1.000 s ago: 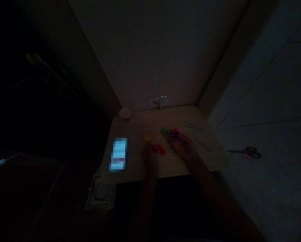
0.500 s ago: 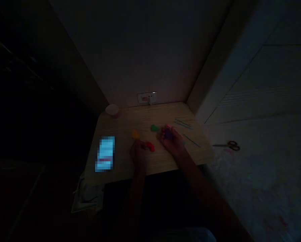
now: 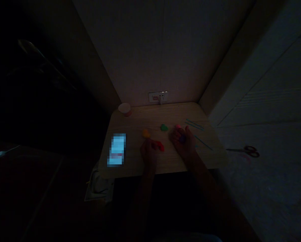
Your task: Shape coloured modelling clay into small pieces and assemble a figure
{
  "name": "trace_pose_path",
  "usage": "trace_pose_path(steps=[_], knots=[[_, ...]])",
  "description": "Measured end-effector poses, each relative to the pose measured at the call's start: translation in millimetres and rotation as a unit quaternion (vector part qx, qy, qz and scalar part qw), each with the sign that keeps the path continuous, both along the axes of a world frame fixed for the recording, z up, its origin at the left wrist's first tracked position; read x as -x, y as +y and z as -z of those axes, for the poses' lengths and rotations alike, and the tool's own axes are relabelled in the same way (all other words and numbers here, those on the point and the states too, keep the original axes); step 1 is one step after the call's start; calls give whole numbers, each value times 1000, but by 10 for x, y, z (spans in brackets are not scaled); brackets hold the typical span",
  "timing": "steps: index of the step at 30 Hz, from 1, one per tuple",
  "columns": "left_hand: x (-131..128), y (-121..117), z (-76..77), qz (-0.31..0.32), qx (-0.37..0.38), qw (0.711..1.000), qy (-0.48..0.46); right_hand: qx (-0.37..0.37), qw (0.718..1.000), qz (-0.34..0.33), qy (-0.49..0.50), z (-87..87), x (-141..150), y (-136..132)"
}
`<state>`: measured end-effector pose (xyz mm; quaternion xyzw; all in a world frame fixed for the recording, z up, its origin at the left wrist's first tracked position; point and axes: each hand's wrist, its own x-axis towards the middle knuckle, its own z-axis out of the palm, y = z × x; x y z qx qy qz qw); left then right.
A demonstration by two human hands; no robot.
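Note:
In the dim light, my right hand (image 3: 187,144) rests palm up over the table, its fingers curled around a purple lump (image 3: 182,138) that looks like modelling clay. A pink lump (image 3: 178,126) shows just beyond its fingers. My left hand (image 3: 148,153) is closed, with its fingertips pinched at the left end of a curved red clay piece (image 3: 160,146). A yellow lump (image 3: 145,133) lies just past the left hand. Between the hands and farther back sits a green lump (image 3: 164,127).
Thin bluish sticks (image 3: 196,125) lie on the table's right side. A lit phone (image 3: 117,150) is at the left, and a small cup (image 3: 125,109) at the back left corner. Scissors (image 3: 246,150) lie beyond the right edge. A wall socket (image 3: 158,97) is behind the table (image 3: 140,168).
The view has swung left, so everything sits farther right. My right hand has turned slightly, with its thumb lifted and the purple lump still in it. The left hand stays at the red clay piece.

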<state>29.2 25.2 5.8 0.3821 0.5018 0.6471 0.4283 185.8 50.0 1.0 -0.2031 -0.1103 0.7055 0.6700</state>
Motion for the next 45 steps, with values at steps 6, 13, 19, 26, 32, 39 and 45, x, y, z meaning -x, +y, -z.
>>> trace_pose_path(steps=[6,13,19,26,32,39,45], knots=[[6,15,54,14,0,1000,14,20,998,54,-31,88,53,-41],[-71,-114,67,79,-116,981,131,-24,998,-6,-52,-74,107,-144],[-224,-24,37,108,-193,939,264,-57,979,-105,-163,-215,186,-297],[-221,52,-12,67,-31,997,9,4,937,11,-350,-132,59,-340],[-146,22,-188,76,-8,984,-162,25,917,134,-375,-83,20,-364],[-91,128,-268,144,38,945,-290,14,916,142,-374,-145,44,-316],[-205,180,-248,154,68,934,-314,-16,895,155,-419,-201,85,-347]])
